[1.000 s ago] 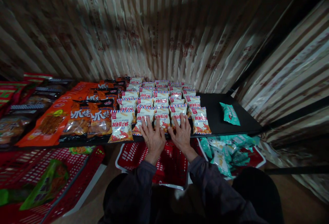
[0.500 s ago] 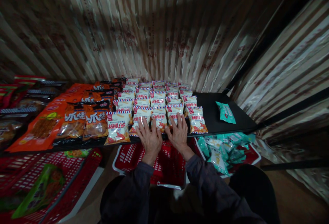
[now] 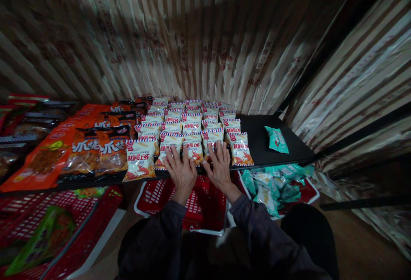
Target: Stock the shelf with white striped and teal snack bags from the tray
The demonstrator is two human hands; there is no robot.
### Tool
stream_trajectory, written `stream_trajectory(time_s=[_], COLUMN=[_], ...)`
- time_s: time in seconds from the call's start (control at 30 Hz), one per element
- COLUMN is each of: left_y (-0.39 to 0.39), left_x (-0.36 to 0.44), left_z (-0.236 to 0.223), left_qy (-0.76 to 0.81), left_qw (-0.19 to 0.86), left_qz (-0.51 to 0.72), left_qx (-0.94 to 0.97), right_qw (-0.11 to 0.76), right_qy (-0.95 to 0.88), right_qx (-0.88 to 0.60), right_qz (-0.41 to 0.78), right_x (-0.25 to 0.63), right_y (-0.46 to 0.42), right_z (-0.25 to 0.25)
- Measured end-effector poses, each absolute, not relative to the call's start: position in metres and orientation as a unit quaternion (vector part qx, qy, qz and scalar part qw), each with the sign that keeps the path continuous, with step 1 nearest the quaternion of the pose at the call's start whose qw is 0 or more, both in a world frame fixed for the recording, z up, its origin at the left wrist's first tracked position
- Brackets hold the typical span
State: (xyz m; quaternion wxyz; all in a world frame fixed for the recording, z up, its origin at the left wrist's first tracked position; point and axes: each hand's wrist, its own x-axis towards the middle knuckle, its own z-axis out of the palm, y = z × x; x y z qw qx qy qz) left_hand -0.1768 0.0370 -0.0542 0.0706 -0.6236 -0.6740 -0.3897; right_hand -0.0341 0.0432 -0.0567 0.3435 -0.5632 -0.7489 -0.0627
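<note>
Rows of small white snack bags point(image 3: 192, 122) with red lettering stand packed on a black shelf point(image 3: 253, 134). My left hand point(image 3: 182, 174) rests its spread fingers against the front bags left of centre, over a snack bag point(image 3: 167, 143). Beside it, my right hand point(image 3: 219, 169) lies with fingers apart on the lower front of another snack bag point(image 3: 213, 136). Neither hand is closed round a bag. At the right end of the front row a snack bag point(image 3: 240, 149) stands untouched, and a single teal bag point(image 3: 276, 139) lies farther right.
Orange and black food packets point(image 3: 111, 149) fill the shelf's left part. Below are a red basket point(image 3: 205, 211), a basket of teal bags point(image 3: 272, 190) and another red basket point(image 3: 93, 211) holding a green packet point(image 3: 40, 241). A striped curtain point(image 3: 192, 36) hangs behind.
The whole view has shifted slightly, so things sit a little farther left. Both hands stay against the front bags, with fingers still spread; no bag has plainly moved.
</note>
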Motion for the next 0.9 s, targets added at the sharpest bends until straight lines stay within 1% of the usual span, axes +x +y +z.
stream_trajectory(time_s=[0.23, 0.43, 0.5, 0.6, 0.7, 0.8, 0.9], left_y=[0.040, 0.028, 0.018, 0.006, 0.006, 0.015, 0.022], left_x=[-0.176, -0.151, -0.132, -0.097, -0.064, -0.042, -0.031], left_z=[-0.050, -0.040, -0.038, -0.039, -0.044, -0.049, -0.053], left_qy=[-0.652, -0.559, -0.511, -0.452, -0.471, -0.483, -0.495], left_qw=[0.107, 0.133, 0.107, 0.017, -0.054, -0.085, -0.099], left_qz=[-0.418, -0.459, -0.463, -0.435, -0.400, -0.380, -0.377], left_qx=[-0.624, -0.678, -0.716, -0.779, -0.785, -0.784, -0.777], right_qw=[0.386, 0.420, 0.437, 0.460, 0.465, 0.450, 0.441], right_qy=[-0.743, -0.665, -0.631, -0.601, -0.588, -0.572, -0.561], right_qx=[-0.540, -0.613, -0.639, -0.654, -0.657, -0.667, -0.669], right_qz=[-0.082, -0.078, -0.053, 0.009, 0.083, 0.162, 0.206], right_x=[0.005, 0.050, 0.065, 0.085, 0.098, 0.103, 0.104], right_y=[0.026, 0.027, 0.033, 0.045, 0.057, 0.065, 0.068], right_z=[-0.048, -0.050, -0.052, -0.054, -0.052, -0.049, -0.047])
